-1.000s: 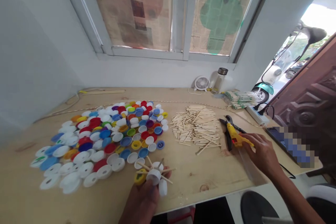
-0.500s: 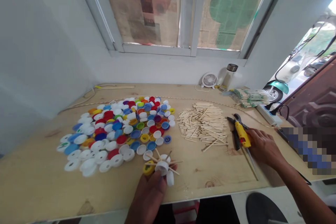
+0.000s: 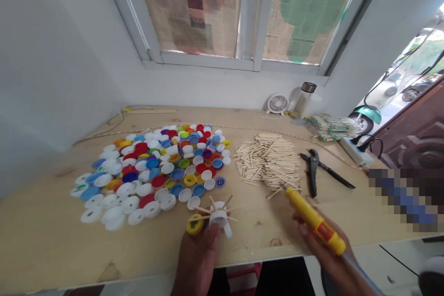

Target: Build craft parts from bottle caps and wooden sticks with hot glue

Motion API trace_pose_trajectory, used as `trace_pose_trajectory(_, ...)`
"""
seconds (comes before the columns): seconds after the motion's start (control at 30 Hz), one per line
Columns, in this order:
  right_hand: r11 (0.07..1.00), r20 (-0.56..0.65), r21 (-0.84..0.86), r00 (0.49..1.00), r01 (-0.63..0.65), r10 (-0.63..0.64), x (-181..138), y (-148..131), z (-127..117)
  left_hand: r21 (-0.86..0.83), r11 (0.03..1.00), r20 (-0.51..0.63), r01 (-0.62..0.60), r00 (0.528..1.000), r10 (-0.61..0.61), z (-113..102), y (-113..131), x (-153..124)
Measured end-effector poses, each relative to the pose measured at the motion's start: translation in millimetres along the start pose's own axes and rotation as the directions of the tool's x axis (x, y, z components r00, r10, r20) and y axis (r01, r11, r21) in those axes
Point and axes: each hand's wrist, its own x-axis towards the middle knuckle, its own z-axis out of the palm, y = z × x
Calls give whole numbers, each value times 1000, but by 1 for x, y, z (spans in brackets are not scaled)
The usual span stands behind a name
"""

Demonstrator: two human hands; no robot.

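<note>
My left hand is closed on a small assembly of bottle caps and sticks: a white cap in the middle with thin wooden sticks radiating out, a yellow cap and another white cap at stick ends. My right hand grips a yellow glue gun above the table's front edge, its tip pointing up-left toward the stick pile. A heap of coloured bottle caps lies to the left. A pile of short wooden sticks lies right of the heap.
Black pliers lie right of the sticks. A small white fan, a clear bottle and a bundle of sticks in a bag stand at the back right. A power strip sits at the right edge. A window is behind.
My right hand has lifted the yellow glue gun off the table beside the pliers and brought it forward and left, toward the cap assembly. My left hand has kept hold of the assembly.
</note>
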Motion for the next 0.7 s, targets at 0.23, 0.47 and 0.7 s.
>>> trace_pose_trajectory(0.23, 977, 343, 129, 932, -167, 114, -30, -27, 38, 24, 998, 12, 61, 998, -62, -7, 2, 3)
trace_pose_trajectory(0.47, 940, 323, 127, 909, -316, 263, -40, -6, 53, -24, 999, 1, 44, 999, -44, -18, -7, 8)
trace_pose_trajectory(0.7, 957, 273, 73, 929, -281, 251, -40, 2, 54, 64, 997, -48, 36, 998, -33, -17, -5, 8)
